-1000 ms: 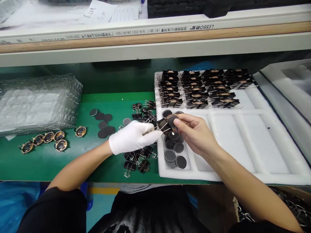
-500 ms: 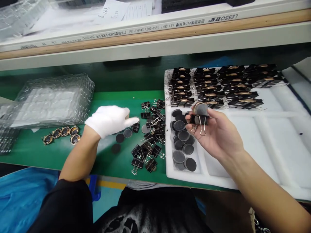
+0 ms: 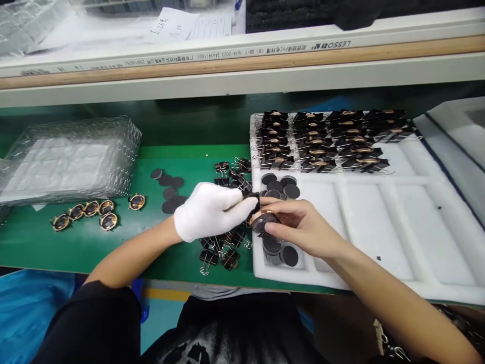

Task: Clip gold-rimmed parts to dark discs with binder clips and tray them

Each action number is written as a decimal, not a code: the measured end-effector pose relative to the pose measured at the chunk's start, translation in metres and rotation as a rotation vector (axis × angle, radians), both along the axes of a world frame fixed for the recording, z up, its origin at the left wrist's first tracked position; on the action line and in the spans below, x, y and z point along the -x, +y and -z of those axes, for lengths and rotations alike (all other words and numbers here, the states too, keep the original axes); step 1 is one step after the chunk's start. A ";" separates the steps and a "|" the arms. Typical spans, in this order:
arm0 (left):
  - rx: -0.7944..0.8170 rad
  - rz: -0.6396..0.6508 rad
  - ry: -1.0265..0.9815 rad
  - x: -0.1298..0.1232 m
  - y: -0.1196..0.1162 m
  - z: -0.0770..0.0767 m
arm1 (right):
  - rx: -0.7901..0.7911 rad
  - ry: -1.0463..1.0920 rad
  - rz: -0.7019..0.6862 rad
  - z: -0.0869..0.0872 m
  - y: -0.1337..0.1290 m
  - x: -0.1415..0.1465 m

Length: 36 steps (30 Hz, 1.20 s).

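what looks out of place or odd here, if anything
Two small dark specks stand out on the white foam tray; I can't tell what they are. The loose binder clips near the gloved left hand lie jumbled, unlike the clips in rows on the tray.

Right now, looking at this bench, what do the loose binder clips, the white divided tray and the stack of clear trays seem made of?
Loose binder clips: probably metal, with black-coated bodies and shiny, silvery wire handles.
White divided tray: likely foam, judging by its matte surface and soft, rounded edges.
Stack of clear trays: apparently thin plastic, glossy and see-through.
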State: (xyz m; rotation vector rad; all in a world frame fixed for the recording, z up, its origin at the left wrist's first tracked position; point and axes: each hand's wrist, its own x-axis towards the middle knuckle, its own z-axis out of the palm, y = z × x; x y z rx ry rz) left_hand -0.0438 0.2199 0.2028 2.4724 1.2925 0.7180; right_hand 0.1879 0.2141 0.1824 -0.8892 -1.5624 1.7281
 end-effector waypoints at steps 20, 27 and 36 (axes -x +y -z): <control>0.246 0.073 0.057 0.002 0.005 0.004 | -0.159 -0.192 0.123 -0.017 0.014 -0.027; 0.478 0.269 -0.054 -0.008 -0.006 -0.001 | -0.251 -0.377 -0.149 -0.027 0.025 -0.046; 0.588 0.283 -0.006 -0.009 -0.008 0.000 | -0.287 -0.389 -0.180 -0.025 0.024 -0.043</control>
